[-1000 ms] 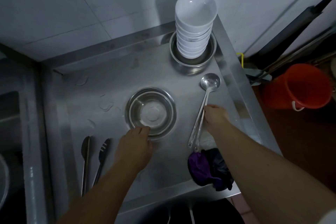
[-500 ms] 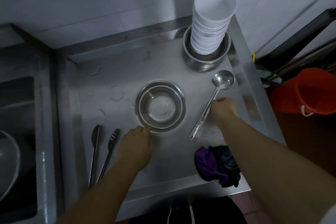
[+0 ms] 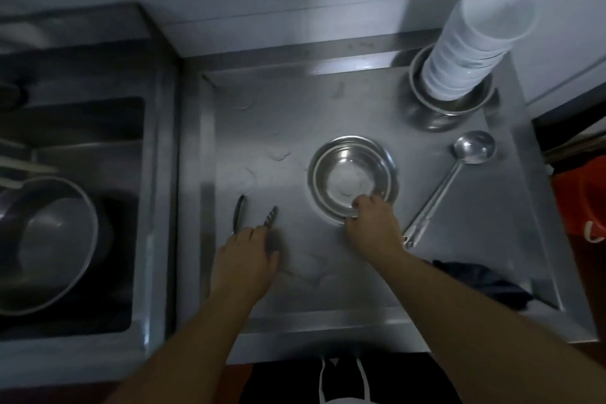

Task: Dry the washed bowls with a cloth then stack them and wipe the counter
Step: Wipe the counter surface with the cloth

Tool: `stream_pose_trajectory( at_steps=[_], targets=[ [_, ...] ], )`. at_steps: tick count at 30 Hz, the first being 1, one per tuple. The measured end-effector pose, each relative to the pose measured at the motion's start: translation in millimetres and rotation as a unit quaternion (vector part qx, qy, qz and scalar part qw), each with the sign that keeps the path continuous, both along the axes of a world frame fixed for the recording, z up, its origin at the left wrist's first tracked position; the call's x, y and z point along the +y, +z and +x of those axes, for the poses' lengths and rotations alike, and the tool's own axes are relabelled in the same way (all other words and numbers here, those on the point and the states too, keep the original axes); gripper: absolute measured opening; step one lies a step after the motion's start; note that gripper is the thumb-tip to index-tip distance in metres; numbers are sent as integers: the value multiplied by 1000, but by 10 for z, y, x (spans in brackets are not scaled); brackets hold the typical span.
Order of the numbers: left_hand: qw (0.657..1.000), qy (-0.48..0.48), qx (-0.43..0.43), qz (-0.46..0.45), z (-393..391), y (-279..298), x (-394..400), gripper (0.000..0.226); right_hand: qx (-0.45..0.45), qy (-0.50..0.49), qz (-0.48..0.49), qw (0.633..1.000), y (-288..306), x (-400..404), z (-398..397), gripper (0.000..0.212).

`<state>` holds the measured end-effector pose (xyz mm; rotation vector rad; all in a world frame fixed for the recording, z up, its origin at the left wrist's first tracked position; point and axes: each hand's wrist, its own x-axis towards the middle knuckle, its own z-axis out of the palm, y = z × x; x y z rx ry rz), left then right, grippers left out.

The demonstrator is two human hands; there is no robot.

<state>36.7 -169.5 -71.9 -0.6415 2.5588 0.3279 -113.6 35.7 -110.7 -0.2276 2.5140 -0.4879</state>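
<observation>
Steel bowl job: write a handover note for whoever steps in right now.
Right hand grips the near rim of the steel bowl at mid-counter. Left hand rests on the tongs; grip unclear.
White bowls are stacked in a steel bowl at the back right corner. Ladle lies right of the centre bowl. Dark cloth sits unused at the front right.
Done: white bowls stacked.
Left: dry and stack the centre bowl, then wipe the counter, which shows water marks.

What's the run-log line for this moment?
right hand: grips bowl near rim | left hand: on tongs | ladle: free | cloth: idle | stack: standing
</observation>
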Motion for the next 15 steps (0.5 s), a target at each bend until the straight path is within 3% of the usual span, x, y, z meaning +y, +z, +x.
stream_pose_trajectory(
  at_steps=[4, 10, 15],
  targets=[
    [998, 55, 2, -8, 282, -94, -249, 59, 8, 79, 18, 997, -29, -343, 347, 31],
    [991, 129, -25, 34, 396, -296, -324, 86, 7, 109, 44, 993, -15, -630, 654, 25],
    [984, 167, -38, 51, 426, -413, -297, 79, 5, 96, 57, 994, 19, -668, 784, 27]
  ],
)
